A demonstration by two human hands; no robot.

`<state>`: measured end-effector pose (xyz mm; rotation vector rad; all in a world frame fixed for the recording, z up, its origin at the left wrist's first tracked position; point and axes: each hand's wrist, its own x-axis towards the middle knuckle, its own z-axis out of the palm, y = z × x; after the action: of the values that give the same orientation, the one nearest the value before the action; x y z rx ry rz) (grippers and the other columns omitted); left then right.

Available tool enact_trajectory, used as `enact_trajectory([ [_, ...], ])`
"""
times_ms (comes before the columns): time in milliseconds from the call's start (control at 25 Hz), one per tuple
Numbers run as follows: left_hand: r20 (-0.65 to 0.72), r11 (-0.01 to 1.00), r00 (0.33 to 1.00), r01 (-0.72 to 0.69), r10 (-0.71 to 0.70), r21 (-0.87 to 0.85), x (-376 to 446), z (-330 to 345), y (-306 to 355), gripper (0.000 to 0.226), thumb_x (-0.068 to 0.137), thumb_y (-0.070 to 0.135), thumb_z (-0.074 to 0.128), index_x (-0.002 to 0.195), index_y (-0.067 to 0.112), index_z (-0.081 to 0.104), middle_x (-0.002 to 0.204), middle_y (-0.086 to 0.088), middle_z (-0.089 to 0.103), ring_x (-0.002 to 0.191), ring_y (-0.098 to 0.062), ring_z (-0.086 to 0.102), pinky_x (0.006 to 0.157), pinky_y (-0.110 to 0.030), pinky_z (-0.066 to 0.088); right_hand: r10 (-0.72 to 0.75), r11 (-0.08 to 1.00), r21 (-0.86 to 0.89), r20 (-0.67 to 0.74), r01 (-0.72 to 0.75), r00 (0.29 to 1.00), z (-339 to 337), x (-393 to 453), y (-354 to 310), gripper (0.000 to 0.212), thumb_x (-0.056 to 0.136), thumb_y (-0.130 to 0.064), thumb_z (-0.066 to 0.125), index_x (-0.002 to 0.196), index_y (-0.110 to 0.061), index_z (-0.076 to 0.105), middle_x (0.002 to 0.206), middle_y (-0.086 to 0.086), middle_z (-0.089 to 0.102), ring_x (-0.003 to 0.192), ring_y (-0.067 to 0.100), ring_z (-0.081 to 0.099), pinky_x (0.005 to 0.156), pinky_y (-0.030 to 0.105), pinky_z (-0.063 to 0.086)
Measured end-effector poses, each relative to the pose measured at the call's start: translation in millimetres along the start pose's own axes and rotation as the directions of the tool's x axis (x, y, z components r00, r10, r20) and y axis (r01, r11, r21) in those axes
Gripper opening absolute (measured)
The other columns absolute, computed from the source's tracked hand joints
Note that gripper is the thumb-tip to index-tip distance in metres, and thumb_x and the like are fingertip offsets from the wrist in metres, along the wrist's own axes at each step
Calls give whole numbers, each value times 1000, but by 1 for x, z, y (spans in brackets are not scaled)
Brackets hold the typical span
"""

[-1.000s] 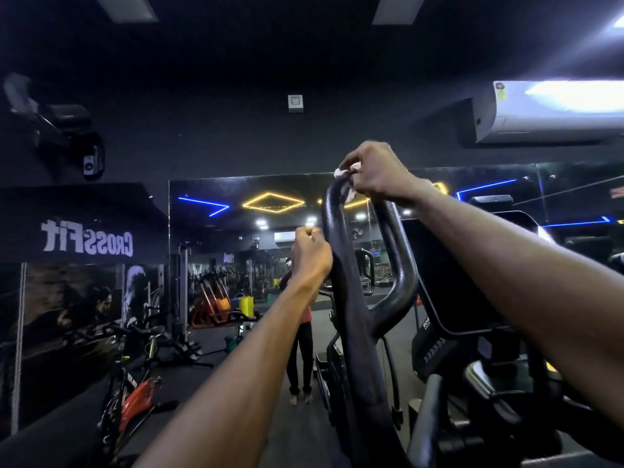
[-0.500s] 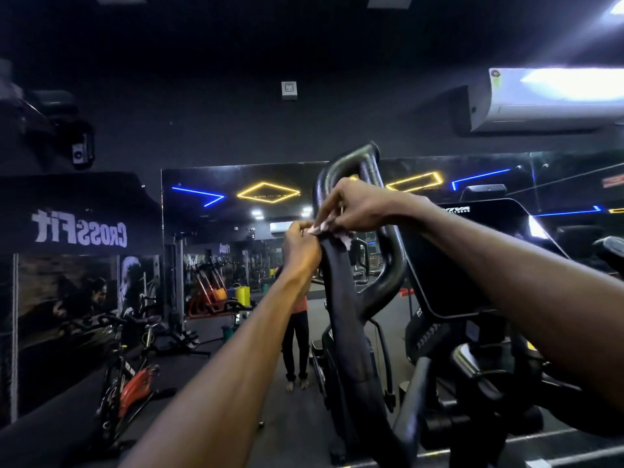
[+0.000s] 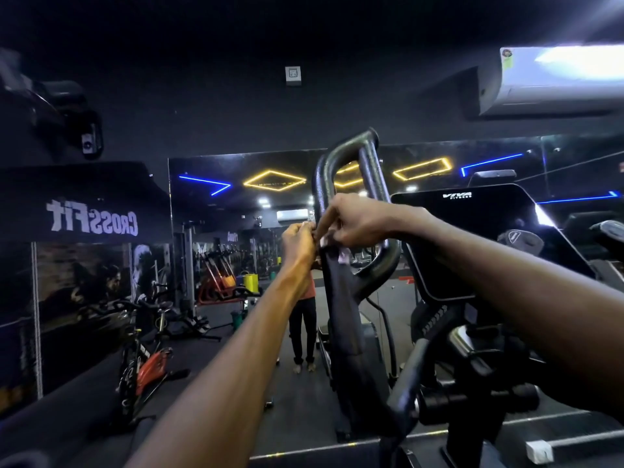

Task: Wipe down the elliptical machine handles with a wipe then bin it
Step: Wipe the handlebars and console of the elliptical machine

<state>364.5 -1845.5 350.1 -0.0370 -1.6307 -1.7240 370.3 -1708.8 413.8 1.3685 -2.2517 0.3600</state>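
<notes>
The black looped elliptical handle [image 3: 347,157] rises in the middle of the head view, its thick post running down to the machine. My right hand [image 3: 354,219] grips a small white wipe [image 3: 341,255] against the handle's left bar, about halfway down the loop. My left hand [image 3: 299,239] sits just left of the bar with its fingers curled on something small and pale at its top, touching the right hand's fingertips. Most of the wipe is hidden under my fingers.
The elliptical's dark console [image 3: 472,238] stands to the right of the handle. A wall mirror [image 3: 243,211] ahead reflects the gym and a standing person. Spin bikes [image 3: 145,359] stand at lower left. An air conditioner [image 3: 547,82] hangs at upper right.
My right hand slid with the wipe from the top of the loop down the left bar. It now meets my left hand, which stayed near the bar.
</notes>
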Motion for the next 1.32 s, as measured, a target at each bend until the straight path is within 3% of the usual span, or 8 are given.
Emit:
enact_trajectory([
  [160, 8, 999, 1000, 18, -18, 31, -12, -2, 0, 19, 101, 16, 43, 101, 6, 59, 79, -5, 62, 61, -12, 58, 47, -23, 46, 27, 994, 107, -5, -26, 1000, 2, -11, 3, 17, 89, -14, 69, 105, -16, 77, 79, -10, 66, 64, 1, 60, 59, 15, 49],
  [320, -5, 999, 999, 37, -37, 27, -24, -4, 0, 21, 102, 16, 44, 111, 2, 57, 90, -11, 64, 61, -13, 59, 40, -18, 45, 19, 995, 94, 256, -45, 966, 6, -22, 2, 19, 88, -9, 69, 99, -22, 77, 94, 1, 72, 81, 16, 68, 76, 33, 58],
  [520, 7, 998, 998, 56, -56, 11, -38, -9, -8, 20, 101, 16, 44, 110, 5, 58, 86, -9, 65, 66, -17, 61, 51, -26, 49, 65, 997, 65, -274, -49, 959, 13, -21, 2, 21, 85, -11, 73, 106, -11, 70, 105, 1, 66, 92, 14, 62, 79, 25, 50],
  [680, -15, 998, 998, 59, -59, 30, -43, -11, -13, 17, 96, 11, 47, 104, 5, 61, 85, -12, 62, 59, -15, 56, 41, -23, 43, -3, 1000, 20, -61, 5, 998, 28, -42, -3, 23, 87, -2, 64, 106, -12, 70, 111, 1, 63, 102, 15, 58, 90, 27, 48],
  [920, -47, 998, 997, 54, -53, 32, -44, -6, -19, 10, 97, 13, 49, 103, 10, 56, 111, -19, 65, 88, -25, 63, 75, -44, 58, -54, 998, 27, -104, 57, 993, 40, -65, -8, 18, 87, -7, 70, 104, -11, 73, 103, 1, 67, 86, 7, 59, 70, 14, 46],
  [1040, -19, 997, 997, 77, -77, 13, -47, -8, -22, 15, 97, 14, 50, 108, 7, 56, 105, -19, 64, 80, -24, 64, 59, -36, 54, -32, 998, 49, -268, 47, 963, 52, -76, -3, 20, 89, -8, 67, 108, -12, 74, 92, -5, 58, 75, -2, 47, 64, 7, 35],
  [1160, 15, 997, 998, 64, -65, 45, -54, -14, -28, 21, 100, 24, 48, 108, 7, 58, 92, -11, 65, 71, -19, 62, 50, -29, 49, -203, 979, -63, -179, 194, 963, 77, -89, -7, 19, 87, -11, 70, 105, -13, 75, 95, -1, 46, 78, 9, 45, 68, 13, 34],
  [1320, 158, 994, 983, 89, -98, 67, -64, -24, -37, 32, 103, 35, 41, 108, 10, 60, 90, -6, 65, 73, -19, 64, 63, -39, 59, -226, 970, -137, -218, 200, 949, 91, -99, -9, 21, 86, -12, 71, 106, -6, 68, 102, 1, 40, 78, 9, 43, 65, 10, 36],
])
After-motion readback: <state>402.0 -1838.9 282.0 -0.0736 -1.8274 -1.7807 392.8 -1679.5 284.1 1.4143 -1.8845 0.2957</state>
